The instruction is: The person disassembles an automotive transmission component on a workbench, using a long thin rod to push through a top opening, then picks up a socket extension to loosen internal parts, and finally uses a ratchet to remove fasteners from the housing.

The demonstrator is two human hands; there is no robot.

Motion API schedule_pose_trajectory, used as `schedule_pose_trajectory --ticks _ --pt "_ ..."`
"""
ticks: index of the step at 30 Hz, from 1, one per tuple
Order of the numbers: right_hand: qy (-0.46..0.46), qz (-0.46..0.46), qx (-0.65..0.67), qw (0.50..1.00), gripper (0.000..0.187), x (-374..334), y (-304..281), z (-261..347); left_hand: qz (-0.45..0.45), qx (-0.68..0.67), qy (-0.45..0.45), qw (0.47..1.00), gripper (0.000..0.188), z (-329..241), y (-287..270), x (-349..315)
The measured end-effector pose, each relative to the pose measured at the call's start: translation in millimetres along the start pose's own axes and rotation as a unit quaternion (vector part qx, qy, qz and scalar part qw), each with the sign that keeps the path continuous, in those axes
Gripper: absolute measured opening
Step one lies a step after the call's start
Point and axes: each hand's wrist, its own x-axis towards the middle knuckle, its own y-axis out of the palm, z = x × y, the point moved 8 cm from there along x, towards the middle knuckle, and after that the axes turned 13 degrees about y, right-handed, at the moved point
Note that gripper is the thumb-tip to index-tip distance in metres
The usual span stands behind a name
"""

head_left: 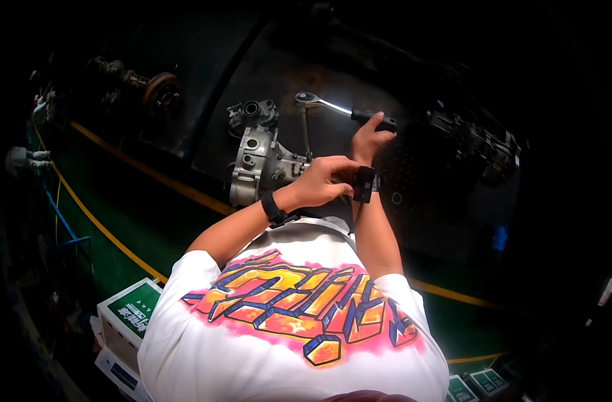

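My right hand (369, 142) is wrapped round the black handle of a ratchet wrench (333, 106); its thumb lies over the grip. From the ratchet head a long extension bar (306, 130) runs down toward a grey metal gearbox housing (256, 157) at the left. My left hand (325, 182) reaches across to my right wrist, its thumb and fingers closed at the edge of a small black device (364, 184) strapped there. Part of the housing is hidden behind my left hand. A black band (274, 209) circles my left wrist.
The gearbox rests on a dark work table (346, 74). Another gearbox-like assembly (477, 144) lies to the right, and a rusty round part with a shaft (160, 94) to the far left. A small ring (396, 198) lies nearby. White-and-green boxes (128, 311) stand below.
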Motion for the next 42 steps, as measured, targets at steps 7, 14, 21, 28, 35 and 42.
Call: schedule_pose_trajectory --ticks 7,14,21,28,35,42 --pt "-0.037 0.022 -0.019 0.999 0.051 -6 4 13 0.043 0.146 0.103 0.983 0.05 -13 -8 3" --pt "0.02 0.043 0.008 0.999 0.047 -3 1 0 0.007 0.108 0.032 0.994 0.038 6 -9 -10" --pt "0.064 0.101 0.103 0.988 0.029 -6 -1 -5 0.045 0.097 0.029 0.994 0.043 12 1 -19" --pt "0.103 0.189 0.131 0.968 0.035 15 -20 -18 0.137 0.323 -0.048 0.935 0.034 7 -47 -46" --pt "0.17 0.276 0.107 0.94 0.027 24 -29 -27 -0.051 0.351 -0.015 0.935 0.05 7 -108 -31" --pt "0.233 0.268 0.177 0.918 0.027 25 -59 -29 -0.092 0.231 0.077 0.966 0.028 46 -98 -18"
